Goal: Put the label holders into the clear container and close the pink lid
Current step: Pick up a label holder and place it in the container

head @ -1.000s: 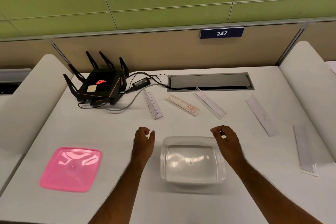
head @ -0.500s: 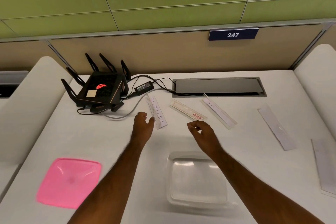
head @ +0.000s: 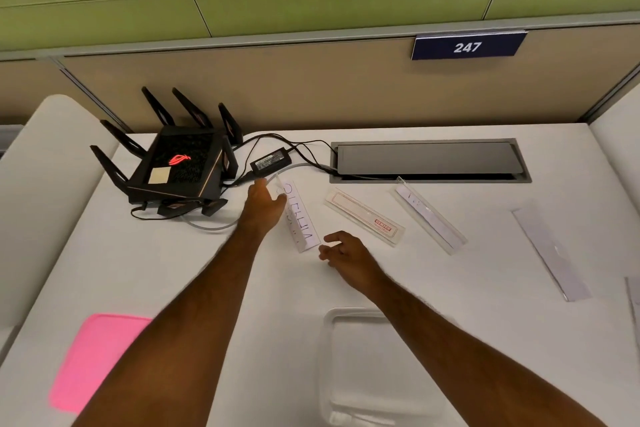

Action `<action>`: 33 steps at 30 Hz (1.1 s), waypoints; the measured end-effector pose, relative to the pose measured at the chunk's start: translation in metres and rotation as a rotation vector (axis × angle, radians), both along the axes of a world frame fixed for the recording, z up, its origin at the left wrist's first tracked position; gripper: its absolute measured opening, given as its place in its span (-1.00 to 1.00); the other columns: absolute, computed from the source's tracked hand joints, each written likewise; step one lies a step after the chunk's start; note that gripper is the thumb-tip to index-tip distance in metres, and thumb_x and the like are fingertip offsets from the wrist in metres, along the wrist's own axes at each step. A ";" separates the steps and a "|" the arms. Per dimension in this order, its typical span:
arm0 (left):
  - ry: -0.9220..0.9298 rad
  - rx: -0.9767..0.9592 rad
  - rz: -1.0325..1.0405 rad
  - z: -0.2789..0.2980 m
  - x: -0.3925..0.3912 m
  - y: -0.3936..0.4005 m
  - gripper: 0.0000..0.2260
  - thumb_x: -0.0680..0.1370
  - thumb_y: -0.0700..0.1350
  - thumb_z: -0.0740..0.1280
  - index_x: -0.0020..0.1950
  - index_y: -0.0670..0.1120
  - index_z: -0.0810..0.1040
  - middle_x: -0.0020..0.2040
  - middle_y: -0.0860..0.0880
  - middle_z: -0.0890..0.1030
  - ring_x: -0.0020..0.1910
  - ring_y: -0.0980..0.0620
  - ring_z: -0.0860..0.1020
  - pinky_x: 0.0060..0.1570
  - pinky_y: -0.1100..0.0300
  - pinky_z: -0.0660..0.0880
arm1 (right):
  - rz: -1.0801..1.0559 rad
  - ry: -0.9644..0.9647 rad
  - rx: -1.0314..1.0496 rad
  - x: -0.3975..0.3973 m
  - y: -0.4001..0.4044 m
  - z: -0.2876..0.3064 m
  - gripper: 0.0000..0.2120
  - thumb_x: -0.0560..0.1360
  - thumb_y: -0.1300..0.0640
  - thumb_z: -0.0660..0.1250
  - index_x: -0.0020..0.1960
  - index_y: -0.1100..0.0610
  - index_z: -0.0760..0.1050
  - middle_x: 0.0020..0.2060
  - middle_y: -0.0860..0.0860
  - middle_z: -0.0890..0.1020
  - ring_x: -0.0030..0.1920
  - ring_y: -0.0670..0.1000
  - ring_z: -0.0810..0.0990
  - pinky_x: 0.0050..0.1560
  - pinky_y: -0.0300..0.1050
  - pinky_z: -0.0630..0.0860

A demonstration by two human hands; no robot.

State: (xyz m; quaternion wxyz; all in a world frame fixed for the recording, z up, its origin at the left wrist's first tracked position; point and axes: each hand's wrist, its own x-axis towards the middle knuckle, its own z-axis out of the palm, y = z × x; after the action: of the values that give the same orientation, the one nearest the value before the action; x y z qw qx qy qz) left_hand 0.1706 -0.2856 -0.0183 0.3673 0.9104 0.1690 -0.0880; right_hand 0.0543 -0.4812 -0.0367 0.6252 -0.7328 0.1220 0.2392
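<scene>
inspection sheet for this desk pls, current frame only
Surface: white desk, flat, no spills seen.
Job's things: clear container empty, near edge; pink lid off, lying left; five label holders on desk, leftmost label holder handwritten.
Clutter: black router; power adapter.
Grips: left hand at the leftmost holder's far end; right hand open by its near end.
Cables: cables run into desk cable hatch.
Surroundings: partition sign 247.

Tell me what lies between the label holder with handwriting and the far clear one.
In the head view, the label holder with the red-printed insert lies between the handwritten one and the clear one.
</scene>
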 end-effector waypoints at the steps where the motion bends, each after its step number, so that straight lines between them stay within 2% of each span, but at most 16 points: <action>1: 0.006 0.010 -0.010 -0.001 0.006 0.000 -0.43 0.58 -0.06 0.37 0.53 -0.10 0.24 0.49 -0.15 0.32 0.42 -0.17 0.40 0.26 -0.01 0.45 | -0.002 0.031 0.038 0.004 0.004 -0.001 -0.77 0.59 0.08 0.40 0.20 0.12 0.49 0.05 0.24 0.70 -0.07 0.12 0.68 0.01 -0.01 0.59; 4: 0.041 0.069 -0.029 -0.001 0.022 -0.002 -0.41 0.57 -0.06 0.37 0.54 -0.10 0.20 0.50 -0.16 0.31 0.40 -0.19 0.43 0.23 -0.05 0.48 | 0.009 0.076 0.050 0.013 0.016 -0.003 -0.67 0.59 0.05 0.39 0.28 0.13 0.46 0.13 0.20 0.68 -0.11 0.05 0.65 -0.14 -0.19 0.55; 8: 0.078 0.085 -0.049 -0.006 0.039 -0.002 -0.40 0.57 -0.06 0.37 0.53 -0.11 0.20 0.47 -0.17 0.31 0.33 -0.19 0.48 0.12 -0.02 0.54 | -0.032 0.202 0.121 0.024 0.027 -0.006 -0.60 0.59 0.09 0.38 0.36 0.20 0.39 0.14 0.26 0.66 -0.10 0.08 0.63 0.01 -0.01 0.65; 9: 0.082 0.093 -0.056 -0.008 0.043 -0.002 -0.41 0.57 -0.06 0.37 0.53 -0.10 0.20 0.47 -0.17 0.31 0.31 -0.19 0.49 0.10 -0.02 0.55 | -0.044 0.232 0.151 0.026 0.029 -0.007 -0.61 0.60 0.10 0.37 0.36 0.20 0.38 0.12 0.27 0.67 -0.14 0.08 0.64 -0.10 -0.09 0.67; 11: 0.082 0.144 -0.074 -0.012 0.049 -0.002 -0.43 0.56 -0.05 0.38 0.51 -0.10 0.24 0.43 -0.18 0.31 0.28 -0.20 0.51 0.06 0.00 0.57 | -0.071 0.279 0.210 0.029 0.030 -0.008 -0.66 0.63 0.10 0.34 0.34 0.19 0.39 0.08 0.26 0.70 -0.22 0.05 0.67 -0.39 -0.28 0.56; 12: 0.077 0.176 -0.080 -0.014 0.052 -0.002 -0.45 0.56 -0.04 0.38 0.49 -0.09 0.27 0.41 -0.19 0.32 0.25 -0.20 0.52 0.05 0.00 0.59 | -0.076 0.296 0.232 0.029 0.030 -0.008 -0.68 0.64 0.08 0.32 0.34 0.17 0.39 0.05 0.24 0.72 -0.22 0.06 0.69 -0.41 -0.29 0.53; 14: 0.088 0.205 -0.092 -0.018 0.057 -0.002 -0.48 0.56 -0.01 0.37 0.46 -0.08 0.30 0.35 -0.19 0.40 0.21 -0.19 0.55 0.09 -0.07 0.60 | -0.073 0.319 0.269 0.031 0.031 -0.011 -0.69 0.65 0.05 0.29 0.33 0.16 0.40 0.02 0.20 0.74 -0.14 0.11 0.73 -0.27 -0.22 0.58; 17: 0.150 0.182 -0.112 -0.025 0.061 -0.004 -0.56 0.57 0.02 0.32 0.40 -0.06 0.31 0.20 -0.16 0.58 0.13 -0.14 0.60 0.13 -0.12 0.58 | -0.073 0.350 0.373 0.033 0.031 -0.016 -0.69 0.66 0.05 0.27 0.36 0.14 0.43 0.05 0.18 0.74 0.02 0.20 0.74 0.05 -0.01 0.64; 19: 0.167 0.169 -0.098 -0.028 0.062 -0.004 -0.59 0.58 0.02 0.31 0.38 -0.05 0.31 0.16 -0.15 0.60 0.12 -0.12 0.61 0.13 -0.12 0.58 | -0.095 0.365 0.445 0.032 0.032 -0.019 -0.71 0.66 0.06 0.25 0.36 0.10 0.44 0.10 0.19 0.73 0.07 0.22 0.73 0.20 0.08 0.62; 26: 0.157 0.132 -0.066 -0.032 0.061 -0.001 -0.62 0.58 -0.04 0.32 0.35 -0.08 0.32 0.14 -0.16 0.61 0.11 -0.13 0.62 0.03 0.01 0.61 | -0.130 0.367 0.494 0.028 0.035 -0.025 -0.62 0.66 0.10 0.27 0.45 0.14 0.38 0.20 0.23 0.67 0.16 0.27 0.68 0.23 0.12 0.60; 33: 0.105 0.019 0.011 -0.025 0.051 0.012 -0.61 0.56 -0.14 0.36 0.34 -0.16 0.33 0.14 -0.19 0.61 0.02 -0.12 0.65 -0.04 -0.07 0.66 | -0.119 0.346 0.437 0.026 0.032 -0.024 -0.55 0.63 0.08 0.32 0.48 0.15 0.40 0.15 0.18 0.70 0.09 0.20 0.72 0.19 0.08 0.63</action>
State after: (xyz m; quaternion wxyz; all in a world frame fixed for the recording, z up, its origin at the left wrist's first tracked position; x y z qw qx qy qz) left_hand 0.2220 -0.2732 -0.0436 0.3497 0.9070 0.1940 -0.1321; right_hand 0.0802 -0.4489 -0.0602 0.7512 -0.5206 0.2149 0.3443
